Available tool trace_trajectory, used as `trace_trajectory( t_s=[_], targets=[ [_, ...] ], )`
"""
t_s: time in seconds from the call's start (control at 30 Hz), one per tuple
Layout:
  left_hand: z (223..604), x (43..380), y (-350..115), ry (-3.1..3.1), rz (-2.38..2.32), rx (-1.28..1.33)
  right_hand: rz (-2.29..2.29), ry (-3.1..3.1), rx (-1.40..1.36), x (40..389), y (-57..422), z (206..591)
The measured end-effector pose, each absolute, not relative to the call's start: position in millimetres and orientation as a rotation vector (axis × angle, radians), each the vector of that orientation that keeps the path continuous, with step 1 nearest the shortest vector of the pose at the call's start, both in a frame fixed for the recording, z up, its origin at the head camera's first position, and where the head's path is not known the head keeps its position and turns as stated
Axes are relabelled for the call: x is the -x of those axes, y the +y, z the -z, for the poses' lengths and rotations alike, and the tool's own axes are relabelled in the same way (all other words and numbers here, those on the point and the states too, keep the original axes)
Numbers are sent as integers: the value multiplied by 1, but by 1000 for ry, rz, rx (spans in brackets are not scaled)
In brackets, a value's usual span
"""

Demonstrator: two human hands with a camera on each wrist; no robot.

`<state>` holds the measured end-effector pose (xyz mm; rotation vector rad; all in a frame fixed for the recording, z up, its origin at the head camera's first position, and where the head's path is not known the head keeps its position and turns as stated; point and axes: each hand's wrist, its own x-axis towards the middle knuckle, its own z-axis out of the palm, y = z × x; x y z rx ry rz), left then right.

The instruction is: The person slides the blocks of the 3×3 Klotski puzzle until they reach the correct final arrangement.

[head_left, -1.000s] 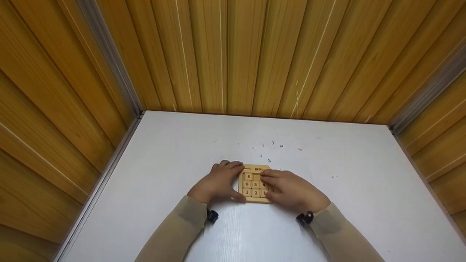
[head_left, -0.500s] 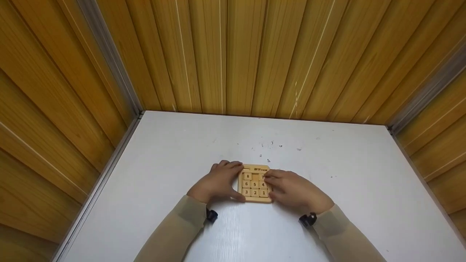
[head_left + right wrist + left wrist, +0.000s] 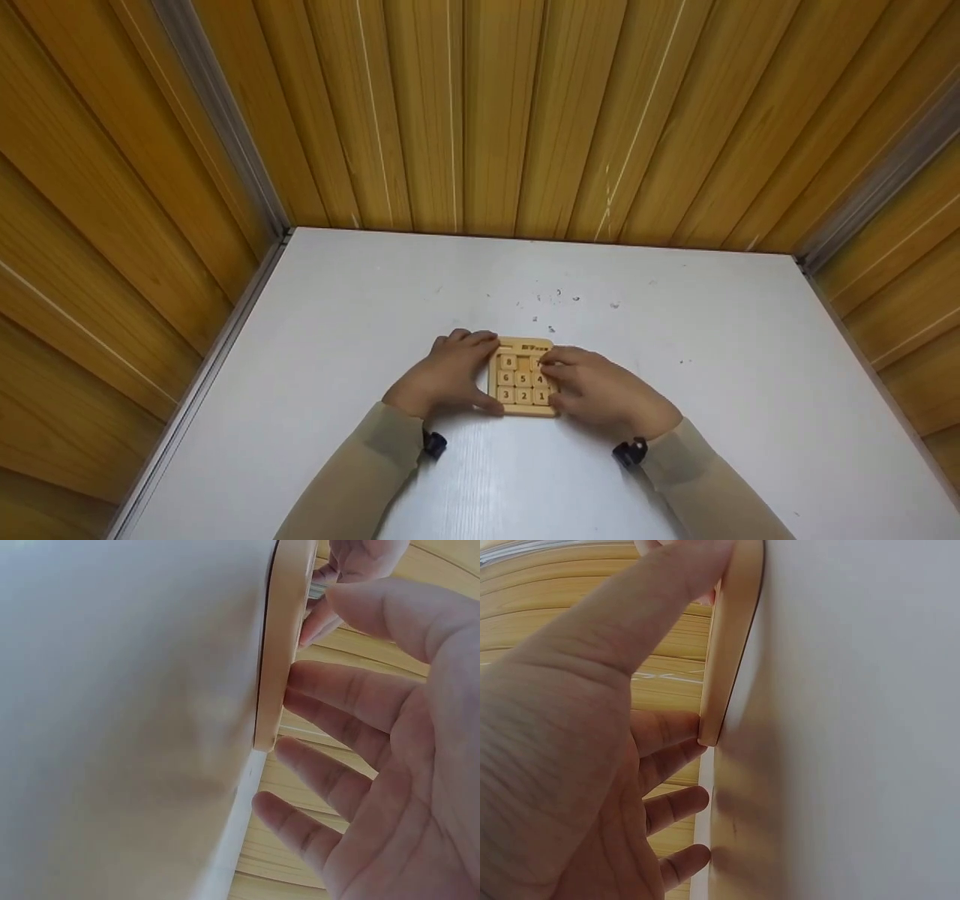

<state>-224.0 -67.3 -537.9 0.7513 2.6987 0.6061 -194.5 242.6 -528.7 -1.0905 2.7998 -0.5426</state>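
Observation:
A wooden number slide puzzle [image 3: 527,411] lies flat on the white table, its numbered tiles showing. In the top row are tile 8 [image 3: 508,362], a gap right of it, and tile 7 [image 3: 536,363], partly hidden by fingertips. Below sit 6, 5, 4 and then 3, 2, 1. My left hand [image 3: 450,373] holds the frame's left side, thumb at the near corner and index finger at the far one. The right hand [image 3: 604,390] rests its fairly straight fingertips at tile 7, with the thumb by the near right corner. Both wrist views show the puzzle's edge [image 3: 731,652] beside the fingers.
The white table [image 3: 360,300] carries small dark marks [image 3: 551,328] beyond the puzzle. Wood-patterned panel walls [image 3: 495,120] enclose it at the back and sides. A black wrist camera [image 3: 630,452] sits on the right wrist, another on the left.
The right fingertips have drawn back right from the top-row gap, uncovering tile 7, then shifted slightly left. The left hand keeps its hold on the frame.

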Motion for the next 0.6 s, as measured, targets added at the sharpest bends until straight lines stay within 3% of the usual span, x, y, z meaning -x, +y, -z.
trace_trajectory(
  t_s=[0.6],
  targets=[
    [539, 225, -67, 2697, -605, -766, 471, 2762, 978, 191, 225, 519]
  ],
)
